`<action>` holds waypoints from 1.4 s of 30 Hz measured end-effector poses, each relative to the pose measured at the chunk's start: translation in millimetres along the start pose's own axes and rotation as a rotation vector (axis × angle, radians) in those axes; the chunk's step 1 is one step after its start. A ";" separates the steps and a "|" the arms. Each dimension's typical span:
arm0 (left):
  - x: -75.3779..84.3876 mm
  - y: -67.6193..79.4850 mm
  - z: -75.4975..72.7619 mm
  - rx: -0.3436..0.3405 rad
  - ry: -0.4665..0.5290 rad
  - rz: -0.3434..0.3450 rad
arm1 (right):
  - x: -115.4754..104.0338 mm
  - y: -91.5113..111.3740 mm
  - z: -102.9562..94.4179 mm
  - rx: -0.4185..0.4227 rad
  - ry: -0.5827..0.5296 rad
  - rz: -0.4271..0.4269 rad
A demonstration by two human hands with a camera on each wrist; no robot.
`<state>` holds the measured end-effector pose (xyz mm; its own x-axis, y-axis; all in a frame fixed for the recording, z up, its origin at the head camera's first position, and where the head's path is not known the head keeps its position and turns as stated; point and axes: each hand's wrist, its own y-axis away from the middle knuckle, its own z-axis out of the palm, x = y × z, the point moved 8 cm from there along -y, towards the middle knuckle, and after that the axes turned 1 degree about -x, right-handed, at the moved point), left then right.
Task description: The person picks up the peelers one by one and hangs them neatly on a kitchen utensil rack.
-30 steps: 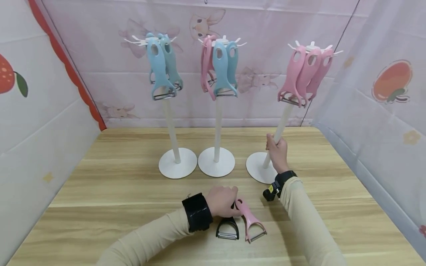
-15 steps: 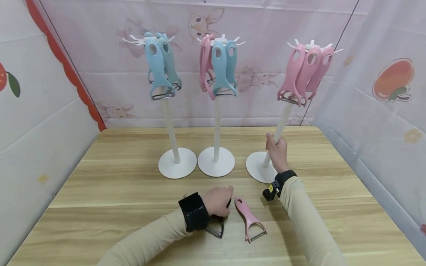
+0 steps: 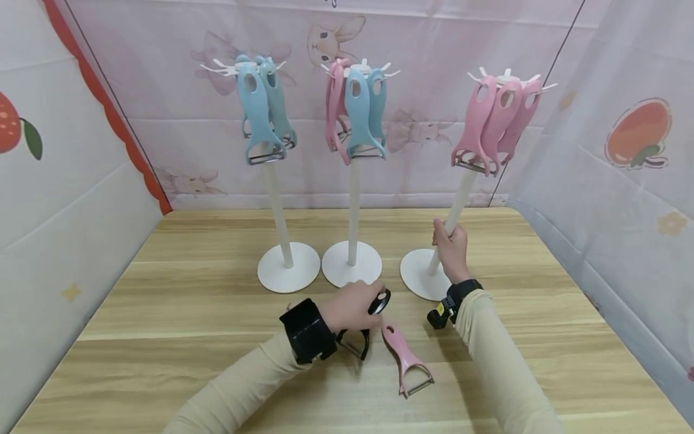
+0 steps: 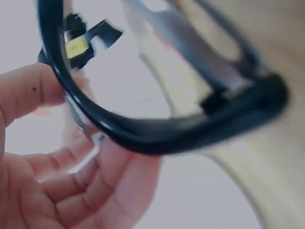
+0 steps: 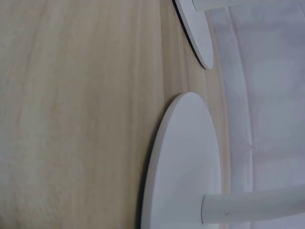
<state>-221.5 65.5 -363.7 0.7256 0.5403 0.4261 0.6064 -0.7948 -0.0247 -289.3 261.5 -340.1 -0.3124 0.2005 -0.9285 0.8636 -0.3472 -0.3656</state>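
My left hand (image 3: pixel 351 306) grips a black peeler (image 3: pixel 379 302) by its handle, the bladed end hanging below the palm. In the left wrist view the peeler's black frame (image 4: pixel 157 133) looms large, with thumb and fingers around it. On the table just right of that hand lies a pink peeler (image 3: pixel 401 355), blade toward me. My right hand (image 3: pixel 453 250) holds the pole of the right-hand white stand (image 3: pixel 423 274), from whose top hooks several pink peelers (image 3: pixel 501 114) hang. The right wrist view shows that stand's round base (image 5: pixel 183 162); the hand itself is out of that view.
Two more white stands rise at the left and middle. Blue peelers (image 3: pixel 260 114) hang on the left stand (image 3: pixel 289 274). The middle stand (image 3: pixel 352 274) carries blue peelers (image 3: pixel 359 111) and a pink peeler (image 3: pixel 334 111). Printed curtains enclose the wooden table (image 3: pixel 179 361) behind and at both sides.
My left hand has taken the black peeler off the table, drawing it left of the pink one and then up and forward. The right hand keeps its hold on the pole.
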 end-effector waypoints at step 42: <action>93.0 -95.9 -215.5 0.812 0.185 0.122 | 0.1 -2.9 -0.1 -0.007 -0.045 -0.076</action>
<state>-282.3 132.4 -126.8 0.7791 0.3536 0.5176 0.6242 -0.3607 -0.6930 -291.8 262.6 -339.1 -0.3943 0.1841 -0.9003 0.8397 -0.3260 -0.4344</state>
